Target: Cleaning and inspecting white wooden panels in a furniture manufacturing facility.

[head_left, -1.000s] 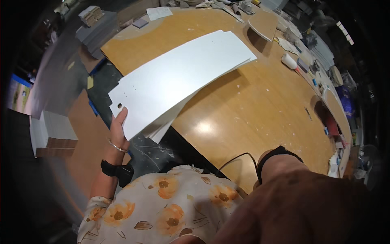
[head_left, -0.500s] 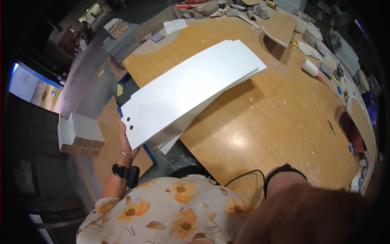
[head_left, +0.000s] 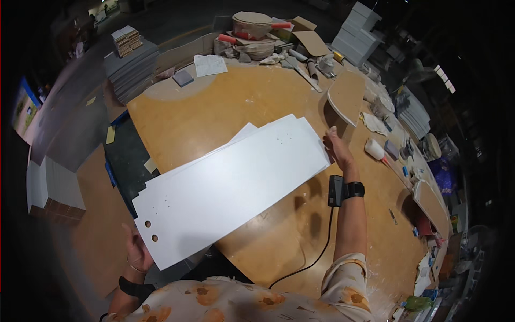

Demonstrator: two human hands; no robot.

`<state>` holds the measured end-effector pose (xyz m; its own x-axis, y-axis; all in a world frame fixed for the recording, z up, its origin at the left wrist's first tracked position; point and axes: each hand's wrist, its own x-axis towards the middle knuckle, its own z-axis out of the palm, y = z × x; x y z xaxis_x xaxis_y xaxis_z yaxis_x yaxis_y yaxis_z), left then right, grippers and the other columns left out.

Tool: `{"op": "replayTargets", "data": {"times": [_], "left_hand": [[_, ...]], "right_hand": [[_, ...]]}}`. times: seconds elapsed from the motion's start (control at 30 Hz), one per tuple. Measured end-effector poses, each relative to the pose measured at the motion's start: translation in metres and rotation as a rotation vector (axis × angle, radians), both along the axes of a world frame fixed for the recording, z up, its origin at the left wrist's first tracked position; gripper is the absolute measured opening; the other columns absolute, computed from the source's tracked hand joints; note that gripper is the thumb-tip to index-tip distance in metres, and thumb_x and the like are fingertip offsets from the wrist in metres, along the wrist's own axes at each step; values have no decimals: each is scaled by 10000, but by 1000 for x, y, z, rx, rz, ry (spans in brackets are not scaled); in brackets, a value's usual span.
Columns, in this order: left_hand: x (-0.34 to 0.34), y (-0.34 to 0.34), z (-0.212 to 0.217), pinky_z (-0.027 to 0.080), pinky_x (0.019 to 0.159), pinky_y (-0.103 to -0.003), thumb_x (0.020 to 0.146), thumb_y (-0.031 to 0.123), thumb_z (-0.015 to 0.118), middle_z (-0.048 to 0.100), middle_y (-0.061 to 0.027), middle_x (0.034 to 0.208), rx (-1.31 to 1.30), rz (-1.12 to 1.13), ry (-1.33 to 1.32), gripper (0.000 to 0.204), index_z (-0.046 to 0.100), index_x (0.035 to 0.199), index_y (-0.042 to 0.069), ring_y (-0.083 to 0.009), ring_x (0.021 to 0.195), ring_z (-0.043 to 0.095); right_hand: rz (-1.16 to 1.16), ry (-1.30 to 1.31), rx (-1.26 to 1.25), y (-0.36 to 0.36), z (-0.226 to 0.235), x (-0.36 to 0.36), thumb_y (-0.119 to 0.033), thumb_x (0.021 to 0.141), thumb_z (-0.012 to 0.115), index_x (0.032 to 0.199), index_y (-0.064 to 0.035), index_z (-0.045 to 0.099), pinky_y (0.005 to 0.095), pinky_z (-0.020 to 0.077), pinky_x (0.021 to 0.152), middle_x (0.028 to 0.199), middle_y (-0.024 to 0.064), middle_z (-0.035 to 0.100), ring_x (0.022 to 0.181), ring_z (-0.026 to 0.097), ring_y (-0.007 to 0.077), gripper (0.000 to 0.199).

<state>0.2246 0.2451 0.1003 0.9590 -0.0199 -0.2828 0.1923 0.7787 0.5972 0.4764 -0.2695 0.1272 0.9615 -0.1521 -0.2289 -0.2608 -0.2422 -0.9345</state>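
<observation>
A long white panel (head_left: pixel 230 188) with drilled holes lies on top of other white panels across a round wooden table (head_left: pixel 214 107). My left hand (head_left: pixel 137 251) grips the near end of the top panel, beside two round holes, where it overhangs the table edge. My right hand (head_left: pixel 338 149) presses flat against the far end of the same panel, fingers spread. A black device (head_left: pixel 336 190) is strapped at my right wrist, with a black cable (head_left: pixel 308 263) running back to my body.
Rolls, paper sheets and cardboard clutter the table's far edge (head_left: pixel 263 37). A curved wooden piece (head_left: pixel 346 96) and a white bottle (head_left: pixel 374 149) lie to the right. Stacks of white panels (head_left: pixel 53 185) and grey boards (head_left: pixel 131 67) stand on the floor at left.
My right arm has reached out from close under the camera to the far end of the panel. The view has swung so the whole table shows. My left hand keeps its hold.
</observation>
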Motion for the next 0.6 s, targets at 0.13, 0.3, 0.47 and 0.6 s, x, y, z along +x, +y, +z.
{"op": "replayTargets", "data": {"times": [0.13, 0.3, 0.47, 0.6], "left_hand": [[9, -8, 19, 419, 883, -419, 797, 592, 425, 501, -110, 1171, -9, -16, 68, 699, 392, 1224, 40, -276, 1046, 500], [13, 12, 9, 459, 827, -369, 812, 581, 405, 497, -89, 1148, 147, -90, 70, 655, 404, 1211, 61, -209, 1019, 514], [9, 57, 15, 478, 802, -364, 820, 590, 374, 535, -88, 1104, 60, -39, 93, 647, 425, 1204, 73, -209, 969, 546], [0, 77, 39, 485, 765, -339, 799, 638, 350, 529, -89, 1124, 162, 104, 197, 700, 439, 1204, 74, -213, 952, 546]], "right_hand": [[306, 137, 87, 24, -2, 15, -632, 790, 409, 1094, 29, 511, 266, 392, 825, 1041, 110, 547, 940, 504, 172, 735], [377, 389, -86, 42, 9, 10, -611, 796, 426, 1082, 38, 521, 279, 423, 792, 1018, 146, 565, 903, 531, 192, 716], [438, 80, -211, 66, -6, -52, -594, 809, 412, 1164, 50, 448, 294, 395, 831, 1066, 153, 538, 972, 494, 195, 736], [332, 238, 167, 89, -1, -88, -609, 841, 286, 1245, 33, 368, 307, 349, 929, 1201, 179, 454, 1105, 429, 209, 763]]}}
